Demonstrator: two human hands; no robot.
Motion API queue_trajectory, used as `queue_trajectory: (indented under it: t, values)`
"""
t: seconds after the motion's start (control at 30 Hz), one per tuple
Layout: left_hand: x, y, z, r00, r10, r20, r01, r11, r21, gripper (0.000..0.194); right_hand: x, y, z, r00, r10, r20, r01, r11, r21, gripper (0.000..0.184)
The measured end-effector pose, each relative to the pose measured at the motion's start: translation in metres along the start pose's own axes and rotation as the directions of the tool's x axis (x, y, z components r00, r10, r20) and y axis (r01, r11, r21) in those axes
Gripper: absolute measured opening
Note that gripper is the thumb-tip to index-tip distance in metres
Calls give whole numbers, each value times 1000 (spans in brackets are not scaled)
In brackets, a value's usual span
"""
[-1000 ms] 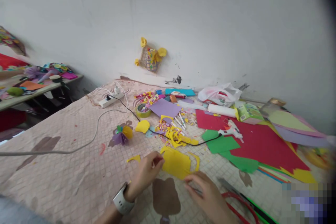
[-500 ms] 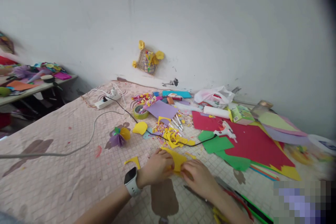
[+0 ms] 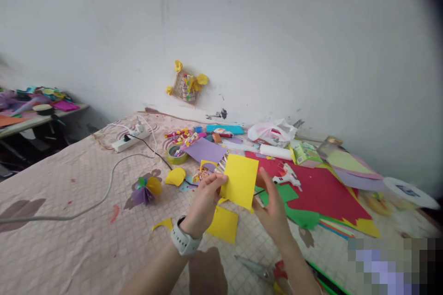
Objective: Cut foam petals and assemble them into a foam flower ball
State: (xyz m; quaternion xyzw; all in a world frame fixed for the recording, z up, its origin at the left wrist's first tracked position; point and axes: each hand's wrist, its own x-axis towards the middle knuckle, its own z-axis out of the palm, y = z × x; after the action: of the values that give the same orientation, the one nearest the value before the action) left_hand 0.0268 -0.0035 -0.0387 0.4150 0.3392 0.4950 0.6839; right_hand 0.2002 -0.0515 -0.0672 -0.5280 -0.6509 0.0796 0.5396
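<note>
Hands (image 3: 204,205) (image 3: 273,207) hold up a yellow paper sheet (image 3: 240,182), white plastic bag (image 3: 272,132) beyond

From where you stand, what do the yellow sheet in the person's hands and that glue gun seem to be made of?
The yellow sheet looks like craft foam or stiff card: matte, and standing flat from the left hand without drooping. The hot glue gun looks like smooth white moulded plastic, though it's small here.
</note>
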Motion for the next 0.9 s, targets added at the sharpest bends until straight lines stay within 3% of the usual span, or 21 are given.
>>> queue_trajectory:
  t: [0.13,0.37,0.43,0.57,0.67,0.73,0.83,0.9]
  values:
    - [-3,8,13,998,-54,19,56,988,-142,21,12,-23,-5,991,-112,67,105,989,102,33]
    - [0,33,20,957,-178,229,216,964,-155,31,36,-46,-21,980,-76,186,35,976,217,14]
    - [1,35,22,969,-125,214,147,985,-92,32,36,-46,-18,980,-54,190,8,972,235,9]
    - [3,32,19,980,14,197,-32,996,86,35,33,-43,-7,992,122,35,-127,934,333,9]
    - [2,29,12,991,76,111,-96,977,190,41,32,-43,1,958,287,-9,-247,837,488,13]
    - [-1,27,9,988,109,109,-129,973,193,53,31,-44,5,931,362,-33,-287,787,546,14]
    - [-5,29,11,972,120,202,-156,972,174,59,30,-47,10,910,408,-77,-316,801,508,20]
    - [-8,31,15,978,116,171,-153,963,223,50,28,-48,12,915,401,-45,-338,823,458,23]
